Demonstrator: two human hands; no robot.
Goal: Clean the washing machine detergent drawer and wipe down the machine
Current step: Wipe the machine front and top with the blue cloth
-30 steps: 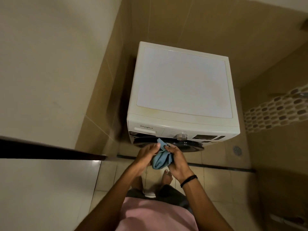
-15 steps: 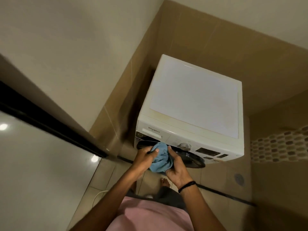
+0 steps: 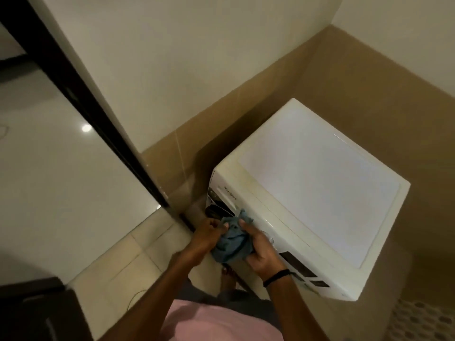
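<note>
My left grip (image 3: pixel 206 233) and right grip (image 3: pixel 261 253) were both curled around the bunched blue cloth (image 3: pixel 232 246) between them. The detergent drawer (image 3: pixel 225 193), seemingly shut, lay just beyond, nearer my left grip, on the washing machine (image 3: pixel 320 173).

Blue cloth (image 3: pixel 232 242), white washing machine (image 3: pixel 320 173), pink shirt (image 3: pixel 221 323), tan wall tiles (image 3: pixel 270 89)
</note>
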